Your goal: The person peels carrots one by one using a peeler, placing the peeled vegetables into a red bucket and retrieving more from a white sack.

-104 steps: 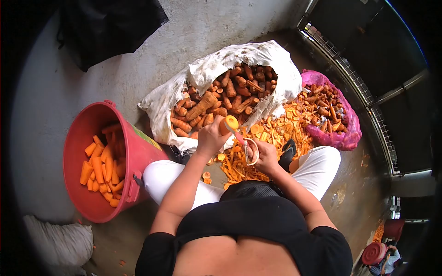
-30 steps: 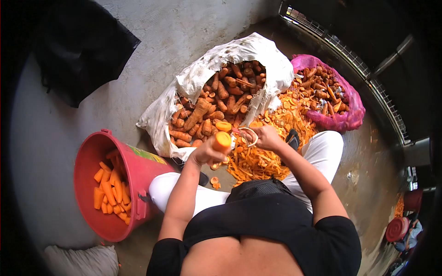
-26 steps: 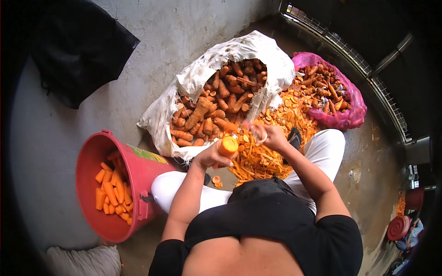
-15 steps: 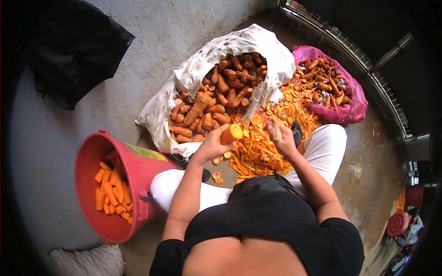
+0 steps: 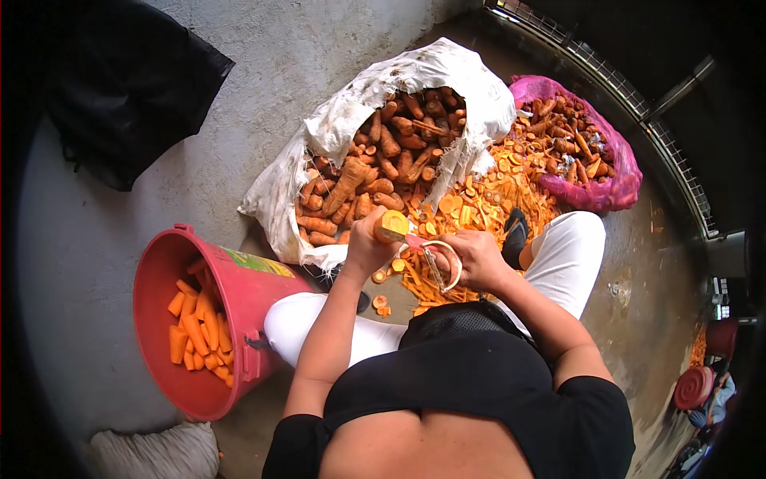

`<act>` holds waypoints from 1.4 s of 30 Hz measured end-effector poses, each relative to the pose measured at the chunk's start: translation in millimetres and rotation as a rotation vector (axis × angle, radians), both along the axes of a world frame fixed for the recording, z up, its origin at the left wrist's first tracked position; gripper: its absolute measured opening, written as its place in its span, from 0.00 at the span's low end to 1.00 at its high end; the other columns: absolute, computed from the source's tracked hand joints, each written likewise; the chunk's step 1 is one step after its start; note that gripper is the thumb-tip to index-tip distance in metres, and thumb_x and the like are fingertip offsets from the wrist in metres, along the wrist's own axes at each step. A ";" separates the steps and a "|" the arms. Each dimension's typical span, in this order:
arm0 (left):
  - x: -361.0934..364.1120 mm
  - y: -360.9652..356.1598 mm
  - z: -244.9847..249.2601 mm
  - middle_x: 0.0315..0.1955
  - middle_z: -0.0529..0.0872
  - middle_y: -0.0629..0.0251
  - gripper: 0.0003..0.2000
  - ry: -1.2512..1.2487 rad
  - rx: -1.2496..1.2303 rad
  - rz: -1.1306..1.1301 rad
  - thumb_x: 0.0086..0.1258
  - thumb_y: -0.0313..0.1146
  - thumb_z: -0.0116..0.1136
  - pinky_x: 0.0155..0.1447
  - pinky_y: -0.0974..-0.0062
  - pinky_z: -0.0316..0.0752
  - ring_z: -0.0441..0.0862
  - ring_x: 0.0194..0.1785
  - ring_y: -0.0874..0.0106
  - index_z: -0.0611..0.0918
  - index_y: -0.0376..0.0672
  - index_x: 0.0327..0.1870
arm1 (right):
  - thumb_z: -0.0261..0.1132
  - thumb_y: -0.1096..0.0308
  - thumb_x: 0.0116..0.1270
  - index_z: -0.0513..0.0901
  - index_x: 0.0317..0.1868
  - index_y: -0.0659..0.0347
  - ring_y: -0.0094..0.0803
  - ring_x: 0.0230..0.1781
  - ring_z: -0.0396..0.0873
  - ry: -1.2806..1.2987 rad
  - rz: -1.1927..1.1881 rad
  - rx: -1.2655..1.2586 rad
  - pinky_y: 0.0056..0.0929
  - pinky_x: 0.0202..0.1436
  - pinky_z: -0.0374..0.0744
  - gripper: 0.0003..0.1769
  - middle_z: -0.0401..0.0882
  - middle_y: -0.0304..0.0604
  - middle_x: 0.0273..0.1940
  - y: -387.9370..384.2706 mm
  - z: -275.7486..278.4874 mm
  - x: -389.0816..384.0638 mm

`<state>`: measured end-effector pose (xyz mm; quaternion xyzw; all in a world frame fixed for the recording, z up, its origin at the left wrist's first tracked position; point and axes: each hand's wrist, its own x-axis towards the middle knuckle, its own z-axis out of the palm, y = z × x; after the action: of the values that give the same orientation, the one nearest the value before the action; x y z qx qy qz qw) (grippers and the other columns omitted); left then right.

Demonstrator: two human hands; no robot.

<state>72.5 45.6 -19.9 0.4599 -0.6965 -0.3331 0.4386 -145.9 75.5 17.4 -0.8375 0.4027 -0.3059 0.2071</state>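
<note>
My left hand is closed around a thick carrot, its pale cut end turned up. Close beside it, my right hand is closed on a small knife with a pinkish-red handle. The knife's blade lies against the carrot near the cut end. A cream-coloured peeler with a curved frame is also held in my right hand, hanging towards me. Orange peelings and cut carrot ends lie on the floor below both hands.
A white sack of unpeeled carrots lies open ahead. Beyond the peelings at right is a pink mesh bag of carrots and scraps. A red bucket with peeled carrots stands at left. Black cloth hangs by the wall.
My right hand has moved left and towards me, bringing the knife blade onto the carrot. The peeler now shows clearly. My left hand has shifted slightly left, tilting the carrot more upright.
</note>
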 end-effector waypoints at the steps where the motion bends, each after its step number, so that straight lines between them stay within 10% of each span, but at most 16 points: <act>1: 1.4 0.4 -0.9 0.25 0.83 0.65 0.12 -0.018 0.009 0.001 0.51 0.23 0.69 0.36 0.77 0.75 0.80 0.30 0.77 0.78 0.38 0.34 | 0.66 0.53 0.61 0.82 0.32 0.54 0.42 0.20 0.76 0.014 -0.005 0.001 0.40 0.23 0.72 0.13 0.74 0.43 0.18 -0.4 0.6 -0.3; 18: 5.4 8.2 -2.9 0.29 0.84 0.71 0.09 0.272 0.507 -0.300 0.53 0.26 0.65 0.40 0.81 0.74 0.79 0.34 0.82 0.83 0.35 0.36 | 0.67 0.55 0.59 0.84 0.36 0.53 0.36 0.22 0.79 0.196 -0.024 -0.149 0.33 0.25 0.75 0.12 0.78 0.42 0.21 -27.4 -28.7 -18.7; 23: 14.5 17.4 11.4 0.28 0.82 0.71 0.09 0.233 0.549 -0.408 0.52 0.27 0.66 0.40 0.79 0.73 0.77 0.33 0.81 0.80 0.37 0.33 | 0.59 0.48 0.67 0.84 0.43 0.49 0.40 0.26 0.82 0.321 -0.475 0.273 0.36 0.30 0.78 0.16 0.82 0.47 0.26 -50.0 -67.1 -72.4; 33: -7.4 2.7 8.9 0.41 0.80 0.55 0.16 -0.123 0.133 -0.076 0.59 0.32 0.65 0.48 0.69 0.73 0.80 0.45 0.62 0.76 0.40 0.46 | 0.60 0.53 0.69 0.84 0.50 0.54 0.34 0.22 0.82 -0.116 -0.443 0.323 0.32 0.27 0.78 0.18 0.81 0.45 0.23 -16.4 -33.0 -43.7; 42: -3.9 -0.7 -6.8 0.26 0.84 0.53 0.18 -0.434 -0.032 0.196 0.57 0.34 0.66 0.37 0.56 0.76 0.83 0.34 0.50 0.71 0.44 0.43 | 0.62 0.59 0.68 0.82 0.49 0.59 0.33 0.25 0.80 -0.206 -0.210 0.330 0.30 0.31 0.77 0.15 0.81 0.46 0.26 8.7 -22.0 0.6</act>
<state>68.6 45.0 -26.7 0.5791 -0.7317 -0.1714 0.3161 -145.3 84.3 -4.6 -0.7101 0.5088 -0.3397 0.3484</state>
